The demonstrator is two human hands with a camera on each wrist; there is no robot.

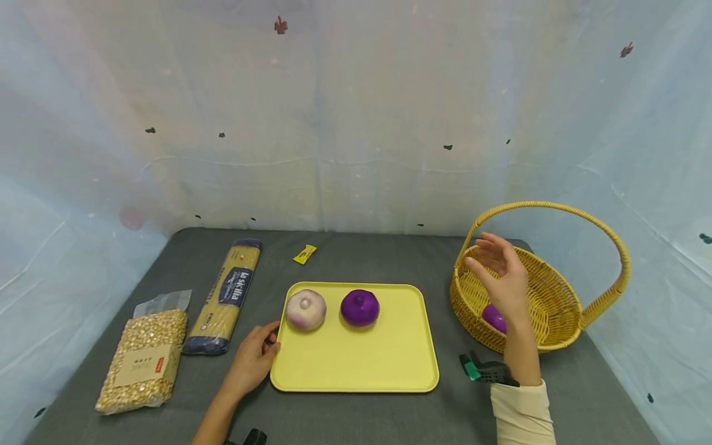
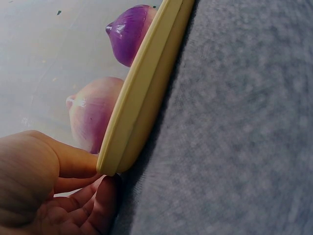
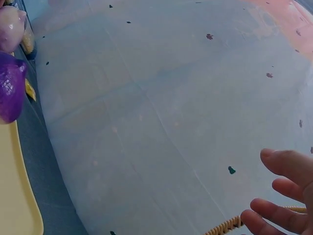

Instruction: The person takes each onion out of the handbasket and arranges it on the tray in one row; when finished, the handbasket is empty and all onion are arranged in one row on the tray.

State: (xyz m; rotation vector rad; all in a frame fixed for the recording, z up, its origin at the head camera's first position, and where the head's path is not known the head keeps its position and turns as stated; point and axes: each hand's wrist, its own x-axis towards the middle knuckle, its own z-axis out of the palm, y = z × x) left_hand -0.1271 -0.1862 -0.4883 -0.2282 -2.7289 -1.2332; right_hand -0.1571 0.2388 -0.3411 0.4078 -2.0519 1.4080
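A yellow tray [image 1: 356, 364] lies on the table, bearing a pale purple-white onion [image 1: 306, 309] and a dark purple onion [image 1: 360, 308] side by side near its far edge. At the tray's left side, my left hand [image 1: 253, 360] holds the rim, one digit against the edge and other fingers curled low beside it in the left wrist view. My right hand [image 1: 503, 278] is raised over the left part of a wicker basket [image 1: 547, 296], fingers apart and loosely bent, holding nothing. Below it in the basket sits a purple onion [image 1: 494, 317], partly hidden by the hand and wrist.
Left of the tray lie a spaghetti pack [image 1: 225, 296] and a clear bag of pale yellow kernels [image 1: 144, 358]. A small yellow wrapped packet [image 1: 305, 254] is behind the tray. The basket's tall handle [image 1: 556, 207] arches up at the right; a pale curtain hangs behind the table.
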